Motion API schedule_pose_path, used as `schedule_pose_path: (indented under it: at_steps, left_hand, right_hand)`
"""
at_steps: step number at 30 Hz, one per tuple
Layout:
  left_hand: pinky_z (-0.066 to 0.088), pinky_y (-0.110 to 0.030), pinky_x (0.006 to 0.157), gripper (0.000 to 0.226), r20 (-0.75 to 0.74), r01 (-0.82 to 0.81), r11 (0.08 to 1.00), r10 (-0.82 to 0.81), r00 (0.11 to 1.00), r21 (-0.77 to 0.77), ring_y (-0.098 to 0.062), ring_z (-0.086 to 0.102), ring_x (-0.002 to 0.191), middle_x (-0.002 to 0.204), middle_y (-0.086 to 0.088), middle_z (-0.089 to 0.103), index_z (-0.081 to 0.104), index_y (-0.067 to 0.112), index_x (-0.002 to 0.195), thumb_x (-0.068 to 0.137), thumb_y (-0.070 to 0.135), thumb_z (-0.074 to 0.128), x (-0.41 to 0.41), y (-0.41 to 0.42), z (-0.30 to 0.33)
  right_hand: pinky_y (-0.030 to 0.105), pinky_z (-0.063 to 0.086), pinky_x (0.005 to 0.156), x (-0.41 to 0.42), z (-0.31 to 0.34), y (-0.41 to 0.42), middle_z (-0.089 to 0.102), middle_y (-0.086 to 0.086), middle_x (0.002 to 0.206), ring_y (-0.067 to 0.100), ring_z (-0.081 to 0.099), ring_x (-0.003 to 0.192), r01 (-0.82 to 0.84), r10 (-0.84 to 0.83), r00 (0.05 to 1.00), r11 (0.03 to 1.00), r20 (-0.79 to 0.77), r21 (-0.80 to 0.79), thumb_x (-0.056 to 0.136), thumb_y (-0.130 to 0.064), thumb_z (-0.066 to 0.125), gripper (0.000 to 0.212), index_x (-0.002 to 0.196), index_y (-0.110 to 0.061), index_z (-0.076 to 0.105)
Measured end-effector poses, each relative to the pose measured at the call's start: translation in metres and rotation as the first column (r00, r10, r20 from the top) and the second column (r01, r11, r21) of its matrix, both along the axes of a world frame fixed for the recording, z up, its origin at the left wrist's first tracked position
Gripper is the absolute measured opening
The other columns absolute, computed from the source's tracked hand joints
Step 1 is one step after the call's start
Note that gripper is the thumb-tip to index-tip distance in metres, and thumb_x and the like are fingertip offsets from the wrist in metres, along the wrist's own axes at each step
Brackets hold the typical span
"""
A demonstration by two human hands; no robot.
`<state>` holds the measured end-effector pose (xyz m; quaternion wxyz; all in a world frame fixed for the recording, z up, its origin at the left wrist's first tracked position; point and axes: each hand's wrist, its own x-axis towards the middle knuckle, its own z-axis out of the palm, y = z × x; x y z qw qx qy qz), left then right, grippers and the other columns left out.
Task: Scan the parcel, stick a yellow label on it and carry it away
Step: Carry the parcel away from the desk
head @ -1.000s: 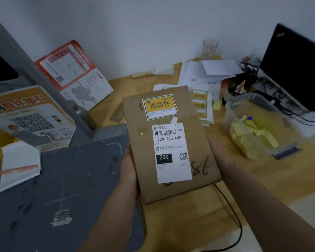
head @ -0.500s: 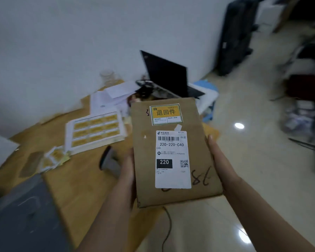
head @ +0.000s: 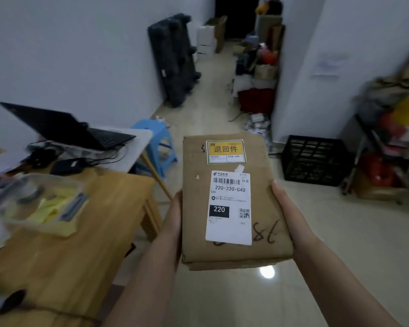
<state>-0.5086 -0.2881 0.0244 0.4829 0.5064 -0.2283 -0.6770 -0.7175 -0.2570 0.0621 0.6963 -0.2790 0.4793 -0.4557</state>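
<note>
A flat brown cardboard parcel (head: 265,208) is held level in front of me, over the floor to the right of the table. A yellow label (head: 226,151) sits near its far end, and a white shipping label (head: 229,206) with a barcode lies in its middle. My left hand (head: 175,215) grips the parcel's left edge and my right hand (head: 286,206) grips its right edge. The fingers of both hands are hidden under the parcel.
A wooden table (head: 64,260) stands at the left with a clear tub of yellow slips (head: 40,206). Behind it are a laptop (head: 64,128) and a blue stool (head: 159,147). A black crate (head: 315,159) and piled goods (head: 392,138) line the right; a corridor (head: 213,95) runs ahead.
The view has swung right, away from the table toward the corridor. The parcel has come off the table area with both hands still holding its edges.
</note>
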Motion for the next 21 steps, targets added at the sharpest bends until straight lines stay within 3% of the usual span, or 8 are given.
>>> schedule_pose_path:
  at_steps: [5, 7, 11, 15, 21]
  left_hand:
    - [0.047, -0.016, 0.039, 0.041, 0.053, 0.243, 0.97, -0.241, 0.969, -0.023, -0.012, 0.065, 0.043, 0.053, -0.002, 0.07, 0.064, 0.013, 0.076, 0.098, 0.033, 0.036, -0.077, -0.026, 0.01]
    - [0.051, -0.02, 0.048, 0.041, 0.079, 0.311, 0.95, -0.31, 0.947, 0.004, -0.015, 0.068, 0.051, 0.063, -0.003, 0.073, 0.068, 0.014, 0.081, 0.096, 0.039, 0.039, -0.1, -0.04, 0.011]
    - [0.053, -0.037, 0.08, 0.05, 0.099, 0.445, 0.896, -0.444, 0.891, 0.013, -0.026, 0.07, 0.085, 0.1, -0.009, 0.075, 0.075, 0.019, 0.1, 0.09, 0.056, 0.043, -0.141, -0.076, 0.018]
    - [0.05, -0.04, 0.09, 0.063, 0.094, 0.551, 0.835, -0.548, 0.831, 0.001, -0.027, 0.069, 0.101, 0.11, -0.007, 0.073, 0.074, 0.025, 0.107, 0.089, 0.069, 0.032, -0.173, -0.122, 0.024]
    - [0.049, -0.042, 0.093, 0.071, 0.077, 0.635, 0.772, -0.632, 0.771, -0.028, -0.027, 0.068, 0.106, 0.114, -0.007, 0.072, 0.071, 0.026, 0.113, 0.087, 0.073, 0.025, -0.185, -0.21, 0.031]
  right_hand:
    - [0.047, 0.051, 0.092, -0.071, -0.002, 0.006, 0.073, 0.013, 0.108, 0.031, 0.07, 0.097, 0.183, -0.181, 0.983, 0.983, -0.038, 0.032, 0.085, -0.059, 0.048, 0.054, 0.113, -0.018, 0.069]
    - [0.045, 0.052, 0.089, -0.09, -0.002, 0.005, 0.073, 0.012, 0.109, 0.029, 0.071, 0.096, 0.228, -0.227, 0.973, 0.973, -0.026, 0.024, 0.087, -0.057, 0.047, 0.052, 0.114, -0.019, 0.069]
    - [0.042, 0.054, 0.085, -0.124, 0.002, -0.01, 0.073, 0.011, 0.108, 0.028, 0.071, 0.094, 0.353, -0.352, 0.935, 0.936, -0.027, 0.008, 0.09, -0.055, 0.044, 0.05, 0.114, -0.018, 0.068]
    - [0.042, 0.054, 0.084, -0.151, 0.003, -0.045, 0.074, 0.012, 0.106, 0.029, 0.071, 0.093, 0.434, -0.434, 0.9, 0.901, -0.04, -0.004, 0.088, -0.057, 0.046, 0.052, 0.112, -0.018, 0.069]
    - [0.041, 0.054, 0.085, -0.159, 0.013, -0.126, 0.074, 0.013, 0.106, 0.03, 0.071, 0.095, 0.525, -0.523, 0.849, 0.851, -0.075, 0.002, 0.088, -0.054, 0.049, 0.051, 0.11, -0.014, 0.07]
